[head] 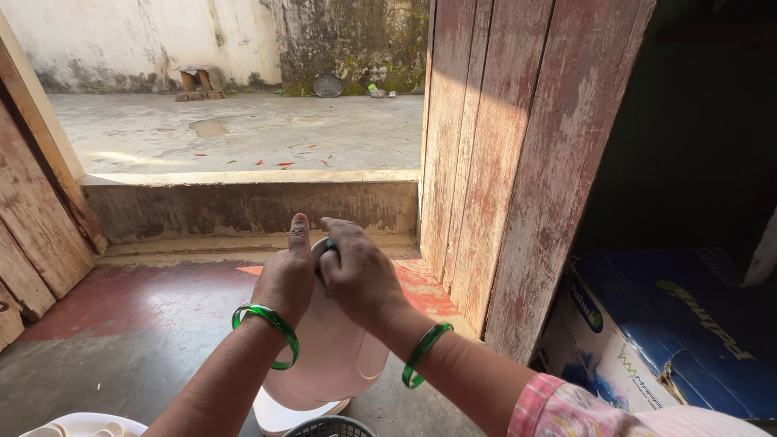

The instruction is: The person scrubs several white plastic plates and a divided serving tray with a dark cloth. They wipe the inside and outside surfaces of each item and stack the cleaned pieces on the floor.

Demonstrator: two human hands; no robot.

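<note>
One pale jug (324, 356), left hand (285, 279) closed on its neck, right hand (360, 275) clamped over cap (324, 245), two green bangles (271, 324), blue box (672, 340) right, basket (328, 426) below.

So we've got a weathered red wooden door (518, 146) swung open on the right, and tucked behind it a blue cardboard box (672, 332) with a torn edge. Past the concrete step (251, 206) there's a sunlit courtyard (243, 129) with a mossy wall (356, 40) at the back, and a round metal dish (328, 85) leaning against it. Red-painted floor (121, 299) indoors.
</note>
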